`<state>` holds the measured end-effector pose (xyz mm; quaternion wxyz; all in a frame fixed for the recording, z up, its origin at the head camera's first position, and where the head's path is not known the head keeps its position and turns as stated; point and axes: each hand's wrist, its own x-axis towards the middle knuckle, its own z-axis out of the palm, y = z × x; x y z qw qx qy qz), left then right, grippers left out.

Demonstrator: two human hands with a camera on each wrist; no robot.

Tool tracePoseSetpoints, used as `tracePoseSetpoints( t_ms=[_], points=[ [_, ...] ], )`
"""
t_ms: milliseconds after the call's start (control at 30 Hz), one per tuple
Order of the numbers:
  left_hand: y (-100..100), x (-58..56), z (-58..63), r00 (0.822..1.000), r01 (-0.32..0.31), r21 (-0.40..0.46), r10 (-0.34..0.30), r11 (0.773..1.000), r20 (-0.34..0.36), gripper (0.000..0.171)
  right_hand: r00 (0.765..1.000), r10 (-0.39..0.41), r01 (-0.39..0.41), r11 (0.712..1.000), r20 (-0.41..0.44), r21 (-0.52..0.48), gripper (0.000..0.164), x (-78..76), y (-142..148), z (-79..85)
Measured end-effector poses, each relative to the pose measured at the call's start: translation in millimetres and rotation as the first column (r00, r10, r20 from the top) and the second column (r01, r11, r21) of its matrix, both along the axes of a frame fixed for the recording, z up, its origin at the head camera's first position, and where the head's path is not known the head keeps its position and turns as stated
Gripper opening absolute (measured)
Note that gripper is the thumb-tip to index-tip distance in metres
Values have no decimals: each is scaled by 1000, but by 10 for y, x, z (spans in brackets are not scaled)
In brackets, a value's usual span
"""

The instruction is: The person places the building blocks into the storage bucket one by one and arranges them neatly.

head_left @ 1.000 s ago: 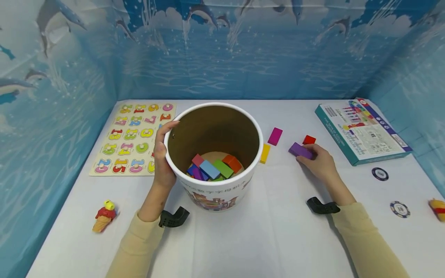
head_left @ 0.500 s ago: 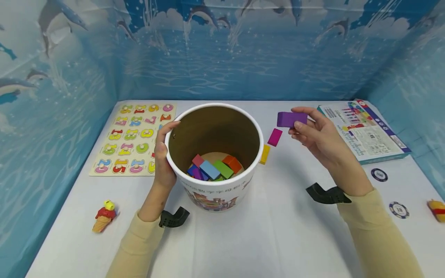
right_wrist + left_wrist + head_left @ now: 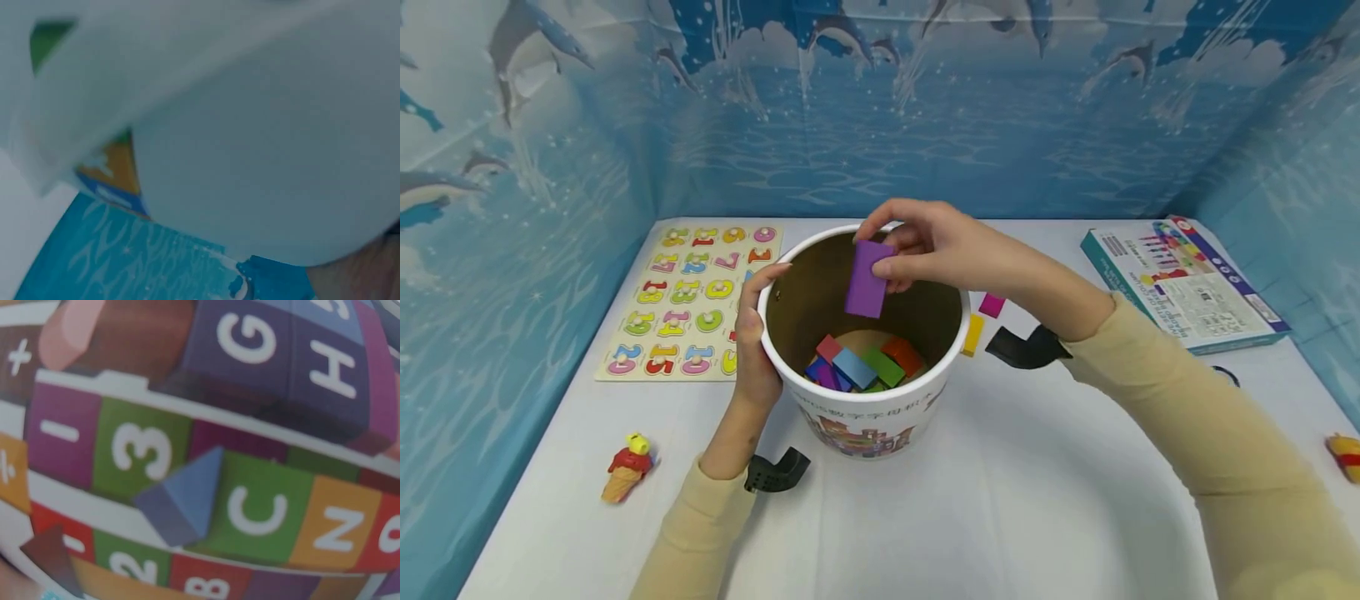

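Note:
In the head view a white bucket (image 3: 865, 397) with a printed side stands on the table. My left hand (image 3: 756, 333) grips its left wall, fingertips over the rim. Several coloured blocks, among them a light blue block (image 3: 853, 367) and a green block (image 3: 884, 367), lie at the bottom. Above the bucket's mouth, my right hand (image 3: 925, 246) pinches a purple block (image 3: 867, 280) between thumb and fingers, its long side hanging down. Printed letters and numbers on the bucket (image 3: 256, 506) fill the left wrist view. Its pale side (image 3: 262, 156) shows blurred in the right wrist view.
Right of the bucket lie a yellow block (image 3: 973, 335) and a magenta block (image 3: 992, 305), partly behind my right arm. A number puzzle board (image 3: 685, 300) is at back left, a flat box (image 3: 1187, 283) at back right. An ice-cream toy (image 3: 627, 468) sits front left.
My right hand has lifted the purple block off the table and carried it left, over the bucket. The left hand has stayed on the bucket. My right arm now covers the red block.

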<state>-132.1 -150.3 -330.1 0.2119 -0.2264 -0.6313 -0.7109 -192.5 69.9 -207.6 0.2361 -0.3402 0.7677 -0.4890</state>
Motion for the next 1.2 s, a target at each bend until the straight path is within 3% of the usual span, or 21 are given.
tracePoseSetpoints(
  t_ms=[133,267,367,433,467,533,600,667,700,767,833,867,933,1000,1033,1100,1200],
  points=[
    [-1,2,-3,1000,-14,-21,14,1000,2,58,975,166,-132,967,-147,217,32,-91,-166,-43],
    [8,13,12,1000,-5,-14,5,1000,14,58,908,336,-214,885,-249,414,28,-121,-300,-113],
    [14,16,17,1000,-2,-14,3,1000,18,57,882,401,-235,829,-247,507,27,-126,-355,-149],
    [16,15,16,1000,-2,-16,3,1000,13,56,875,400,-204,816,-274,541,32,-119,-369,-155],
    [15,11,13,1000,-2,-16,2,1000,9,56,874,380,-174,827,-303,535,35,-113,-368,-158],
    [14,2,8,1000,2,-15,-2,1000,-1,56,868,306,-107,884,-390,455,39,-106,-355,-156],
    [13,-6,0,1000,9,-8,-9,1000,-6,56,858,182,-40,956,-480,291,40,-98,-307,-147],
    [10,-14,-12,1000,14,-6,-14,1000,-8,57,858,22,19,997,-513,74,38,-91,-206,-150],
    [7,-18,-21,1000,16,-6,-16,1000,-6,58,858,-56,45,998,-511,-35,36,-92,-136,-155],
    [3,-29,-38,1000,22,1,-22,1000,-4,60,874,-224,133,964,-432,-231,34,-97,58,-190],
    [-5,-41,-56,1000,30,0,-30,1000,-4,61,875,-380,257,890,-301,-377,32,-135,298,-300],
    [-7,-45,-61,999,35,3,-35,999,-4,62,861,-452,336,850,-234,-406,32,-159,424,-382],
    [-18,-62,-81,999,42,12,-42,999,-7,65,818,-564,498,792,-112,-354,34,-216,664,-616],
    [-36,-79,-113,999,51,8,-51,999,-6,66,786,-616,600,783,-63,-165,38,-261,862,-928],
    [-48,-97,-142,998,56,9,-56,998,-6,66,783,-620,618,785,-61,-44,41,-270,939,-1096],
    [-53,-108,-159,998,65,17,-65,998,-3,66,818,-569,575,799,-87,174,48,-259,1046,-1408],
    [-68,-109,-170,997,75,27,-75,997,-8,65,866,-476,499,804,-152,325,58,-230,1078,-1764]
  ],
)
